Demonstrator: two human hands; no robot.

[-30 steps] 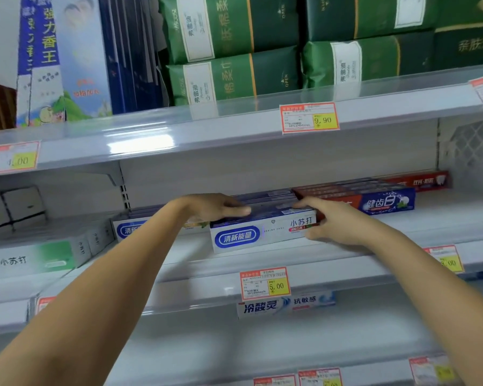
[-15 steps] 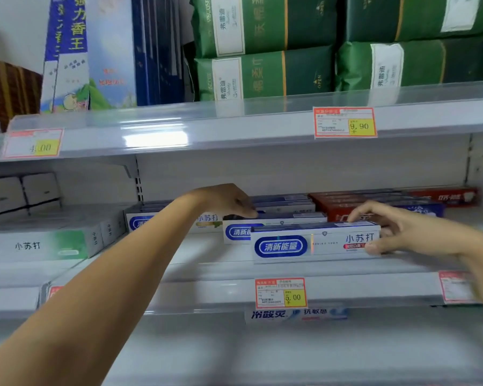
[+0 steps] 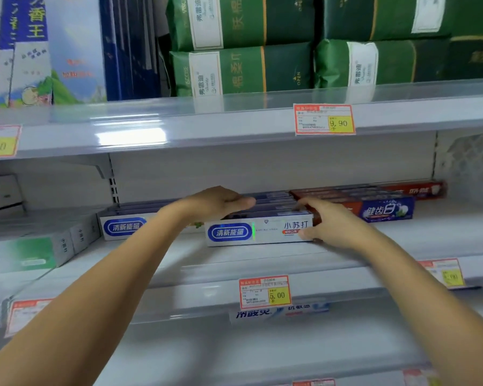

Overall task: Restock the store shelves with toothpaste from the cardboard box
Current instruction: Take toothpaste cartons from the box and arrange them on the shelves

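Left hand [image 3: 215, 203]: lies palm-down, fingers straight, on top of the row of matching boxes [image 3: 273, 201]. It grasps nothing and appears to steady the row.

Right hand [image 3: 332, 227]: grasps the right end of the front toothpaste box [image 3: 258, 232]. The fingers [image 3: 301, 203] lie over the top edge and the thumb sits against the front face. The box lies flat on the shelf [image 3: 234, 263], lengthwise between the two hands, label facing outward, just below the left hand's fingertips.

Surroundings:
- Left of the left hand: a second blue-labelled box [image 3: 124, 227] heads another row, partly hidden by the forearm.
- Right of the right hand: red and blue boxes [image 3: 385, 211] touch or nearly touch the front box's end; the hand hides the joint.
- Below both hands: the 5.00 price tag [image 3: 264, 292] hangs on the shelf edge.

Task status (judgement):
1. Done: several toothpaste boxes are already stacked in rows on this shelf.
2. In hand: the front box appears to be in final alignment with its row.
3. Left: bare shelf surface remains in front of the rows. The cardboard box is not in view, so the remaining stock cannot be determined.
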